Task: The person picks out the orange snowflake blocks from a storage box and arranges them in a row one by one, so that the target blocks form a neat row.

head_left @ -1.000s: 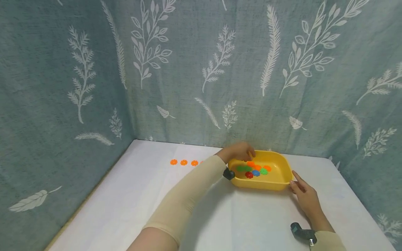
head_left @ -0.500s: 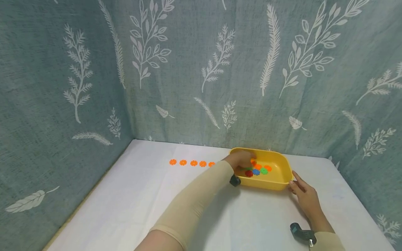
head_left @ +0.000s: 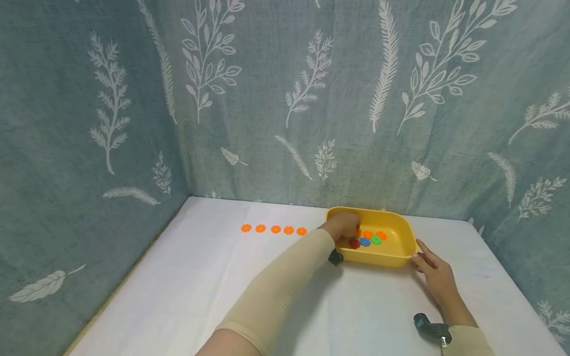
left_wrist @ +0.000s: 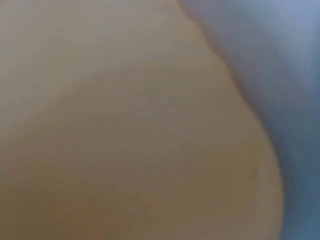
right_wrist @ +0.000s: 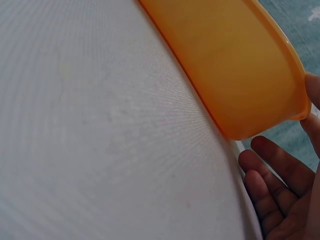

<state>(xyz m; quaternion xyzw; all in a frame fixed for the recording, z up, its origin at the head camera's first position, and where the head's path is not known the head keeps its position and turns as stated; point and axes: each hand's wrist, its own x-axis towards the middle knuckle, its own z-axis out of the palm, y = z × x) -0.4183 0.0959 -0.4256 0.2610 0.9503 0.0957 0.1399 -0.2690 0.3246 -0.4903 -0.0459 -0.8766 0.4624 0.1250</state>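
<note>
Five orange discs [head_left: 276, 229]: in a row on the desk [head_left: 178, 287]
Left hand [head_left: 344, 225]: inside yellow tub [head_left: 378, 258]; fingers hidden, cannot tell their grip
Right hand [head_left: 437, 278]: pinches the tub's rim

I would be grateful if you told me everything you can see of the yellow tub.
The yellow tub is a shallow, open rectangle with rounded corners and a lip; it looks like smooth, glossy plastic. It sits upright on the white tabletop near the leaf-patterned curtain. Inside lie orange, green, blue and red flower-shaped pieces. The right-hand grip pinches its near right corner; the left-hand grip is inside at the left end and hides part of the floor; whether it touches the tub is unclear.
</note>
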